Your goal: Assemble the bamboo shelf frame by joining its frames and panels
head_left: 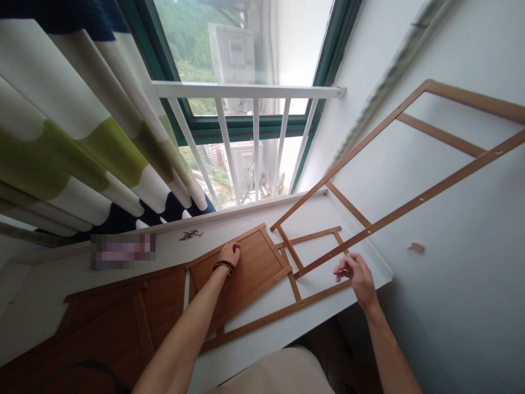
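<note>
My left hand, with a dark beaded bracelet on the wrist, rests on a brown wooden panel. Its fingers are curled closed, and whatever they may hold is hidden. Just below the rail of a ladder-like wooden frame, my right hand is bent into a pinch. I cannot make out anything between those fingertips. That frame leans against the right wall, its lower end by the panel. A second wooden frame lies flat on the white sill, partly under the panel.
More brown panels lie to the left. Small dark metal pieces and a blurred-out package sit on the sill. Behind are a white railing, a window, and a striped curtain. A small hook is on the wall.
</note>
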`<state>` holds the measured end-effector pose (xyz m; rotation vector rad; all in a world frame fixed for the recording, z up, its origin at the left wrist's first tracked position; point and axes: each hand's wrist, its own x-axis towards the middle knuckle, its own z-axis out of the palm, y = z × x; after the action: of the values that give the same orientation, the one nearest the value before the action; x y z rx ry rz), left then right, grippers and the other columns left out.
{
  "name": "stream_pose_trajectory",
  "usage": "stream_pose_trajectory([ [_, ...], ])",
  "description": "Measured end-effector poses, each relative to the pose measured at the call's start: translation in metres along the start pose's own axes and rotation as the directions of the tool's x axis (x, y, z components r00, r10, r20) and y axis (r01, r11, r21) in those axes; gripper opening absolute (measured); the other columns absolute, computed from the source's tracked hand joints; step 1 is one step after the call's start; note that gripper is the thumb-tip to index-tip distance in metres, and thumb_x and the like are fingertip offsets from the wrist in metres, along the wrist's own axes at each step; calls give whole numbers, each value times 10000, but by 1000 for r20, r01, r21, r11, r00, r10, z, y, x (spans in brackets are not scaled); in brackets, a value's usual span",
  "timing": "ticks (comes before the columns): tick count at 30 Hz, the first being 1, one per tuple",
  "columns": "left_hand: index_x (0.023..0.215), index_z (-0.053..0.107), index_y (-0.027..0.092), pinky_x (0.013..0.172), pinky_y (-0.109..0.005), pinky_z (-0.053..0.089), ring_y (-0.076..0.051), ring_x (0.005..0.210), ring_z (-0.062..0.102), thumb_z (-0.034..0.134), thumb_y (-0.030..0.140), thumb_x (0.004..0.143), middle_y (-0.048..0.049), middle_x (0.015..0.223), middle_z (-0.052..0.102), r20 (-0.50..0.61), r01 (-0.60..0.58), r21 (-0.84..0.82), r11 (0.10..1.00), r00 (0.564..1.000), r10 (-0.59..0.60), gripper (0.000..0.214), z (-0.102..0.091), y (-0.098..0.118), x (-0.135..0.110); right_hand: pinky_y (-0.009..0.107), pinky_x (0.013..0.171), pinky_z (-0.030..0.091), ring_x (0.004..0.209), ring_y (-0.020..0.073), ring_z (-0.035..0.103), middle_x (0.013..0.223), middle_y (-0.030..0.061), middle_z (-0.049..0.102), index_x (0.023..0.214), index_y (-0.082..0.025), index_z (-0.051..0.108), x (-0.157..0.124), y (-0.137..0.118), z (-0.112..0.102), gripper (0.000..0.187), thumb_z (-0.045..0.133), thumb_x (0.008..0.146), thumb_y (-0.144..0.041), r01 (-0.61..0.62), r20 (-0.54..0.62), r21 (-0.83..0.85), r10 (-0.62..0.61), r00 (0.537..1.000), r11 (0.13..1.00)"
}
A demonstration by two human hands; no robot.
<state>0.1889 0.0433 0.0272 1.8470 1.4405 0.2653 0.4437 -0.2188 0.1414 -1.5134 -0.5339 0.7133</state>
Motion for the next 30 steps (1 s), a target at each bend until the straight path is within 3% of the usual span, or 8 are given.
stream_pose_trajectory([
  [3,977,607,170,939,-396,339,-250,1071,475,486,235,744,-117,1116,549,-5,-80,157,984,997,82,271,6,11,4,211,333,351,395,90,444,500,-64,350,589,-195,376,17,-1,-42,187,456,732,-285,115,-256,192,-64,964,975],
  [5,1148,536,205,977,-472,261,-298,1172,381,492,346,755,-129,1256,460,41,-151,332,931,988,146,419,16,16,-1,206,309,306,356,76,371,471,-71,287,541,-202,309,37,2,-55,232,431,711,-302,88,-303,328,16,953,941],
  [9,1331,331,290,995,-582,71,-348,1307,142,465,575,721,-117,1445,193,188,-247,539,805,967,171,687,34,12,-14,226,392,413,437,92,442,472,-46,364,509,-202,283,88,-1,-51,299,501,684,-310,-99,-119,448,169,978,889],
  [12,1339,320,296,1017,-539,77,-315,1313,150,412,564,756,-94,1449,195,190,-265,590,762,964,188,648,35,6,-14,255,529,501,597,131,561,601,15,527,519,-186,383,122,-12,-39,300,542,705,-358,-218,79,488,206,975,845],
  [18,1323,365,207,1023,-416,198,-261,1235,316,356,456,814,-121,1356,348,33,-161,643,749,983,183,567,18,5,-5,191,485,528,715,143,628,839,72,644,737,-157,563,171,-42,-26,383,440,793,-515,-530,463,500,305,832,686],
  [22,1343,323,269,1024,-513,123,-284,1302,194,355,473,811,-96,1421,253,25,-90,646,758,995,97,572,25,3,-16,111,408,493,620,61,604,971,31,632,829,-178,556,185,-64,-11,196,460,836,-350,-520,547,480,223,807,706],
  [25,1343,303,327,998,-590,24,-324,1324,94,356,557,786,-73,1456,176,-27,-39,638,769,997,73,605,38,1,-32,51,275,370,389,-16,430,879,-6,619,814,-170,542,184,-74,2,43,505,812,-192,-526,600,431,202,774,733],
  [30,1354,295,227,1011,-521,118,-326,1291,188,352,568,786,-148,1411,237,-312,227,592,773,949,-39,665,27,-17,-64,58,205,266,316,-30,248,744,-39,561,727,-154,521,170,-78,18,62,559,773,-174,-468,566,322,229,792,823],
])
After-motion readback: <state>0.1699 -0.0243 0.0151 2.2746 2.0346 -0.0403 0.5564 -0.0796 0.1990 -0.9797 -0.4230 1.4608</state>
